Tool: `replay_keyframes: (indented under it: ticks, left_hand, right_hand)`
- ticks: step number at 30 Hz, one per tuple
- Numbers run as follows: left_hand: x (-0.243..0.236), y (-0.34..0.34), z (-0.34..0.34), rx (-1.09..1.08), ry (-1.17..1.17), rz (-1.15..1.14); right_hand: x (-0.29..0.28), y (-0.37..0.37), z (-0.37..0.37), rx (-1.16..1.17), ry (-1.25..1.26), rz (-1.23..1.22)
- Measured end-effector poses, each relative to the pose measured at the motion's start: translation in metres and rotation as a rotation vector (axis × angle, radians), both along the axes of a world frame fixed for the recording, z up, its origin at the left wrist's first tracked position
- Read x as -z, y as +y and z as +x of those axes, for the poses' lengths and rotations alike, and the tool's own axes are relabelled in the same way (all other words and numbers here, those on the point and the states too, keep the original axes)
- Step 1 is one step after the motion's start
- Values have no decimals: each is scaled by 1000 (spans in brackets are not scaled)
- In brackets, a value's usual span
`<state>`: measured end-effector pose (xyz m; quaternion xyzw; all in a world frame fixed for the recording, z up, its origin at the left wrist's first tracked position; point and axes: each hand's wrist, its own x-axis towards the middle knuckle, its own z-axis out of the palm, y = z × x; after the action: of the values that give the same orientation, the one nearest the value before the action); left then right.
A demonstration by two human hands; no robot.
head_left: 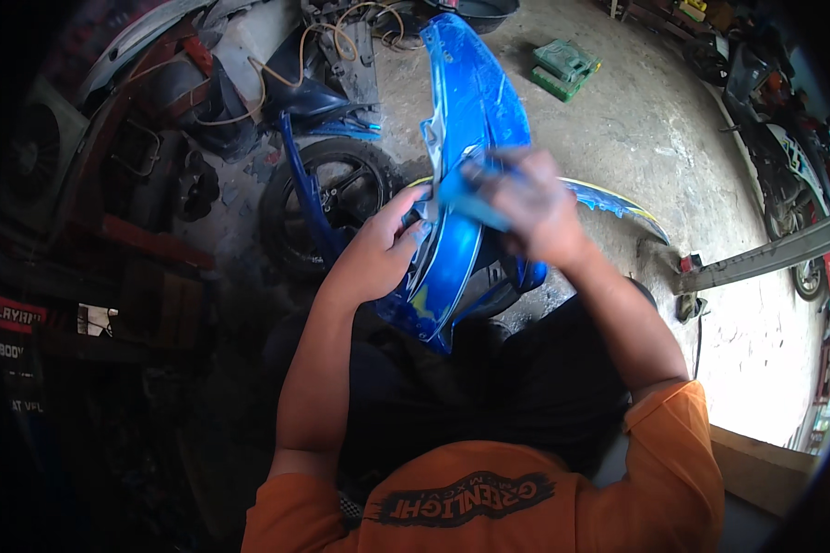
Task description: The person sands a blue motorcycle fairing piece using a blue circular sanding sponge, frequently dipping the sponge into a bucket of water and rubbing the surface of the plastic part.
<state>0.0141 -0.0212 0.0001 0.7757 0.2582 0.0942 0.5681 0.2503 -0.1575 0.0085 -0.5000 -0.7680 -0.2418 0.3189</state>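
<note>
Orange sleeves [489, 502] at lower edge | left hand [378, 253] gripping edge of blue motorcycle body panel [461, 184], fingers curled shut | right hand [535, 212] blurred, pressing blue cloth [470, 198] on panel | wheel [327, 198] beyond left hand | green crate [564, 67] far beyond right hand

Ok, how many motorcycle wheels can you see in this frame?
2. One black spoked wheel stands on the floor just left of the blue body panel the hands hold; another wheel shows at the right edge, partly cut off. Others may be hidden among the clutter.
</note>
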Motion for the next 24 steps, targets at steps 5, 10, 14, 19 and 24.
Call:
replay_keyframes:
  ticks: [5, 10, 14, 19, 24]
  left_hand:
    - [8, -2, 0, -29, -115, 38]
    - [15, 5, -4, -10, -80, 50]
    - [13, 1, 0, -31, -97, 18]
    - [21, 6, -5, -74, -134, 50]
    - [17, 6, -5, -72, -116, 50]
  right_hand:
    - [5, 3, 13, 137, 21, -4]
    - [13, 1, -10, -116, 3, -78]
    - [12, 2, 18, 161, 96, -6]
    - [8, -1, 8, -38, 78, -92]
    - [11, -7, -11, -173, 123, -165]
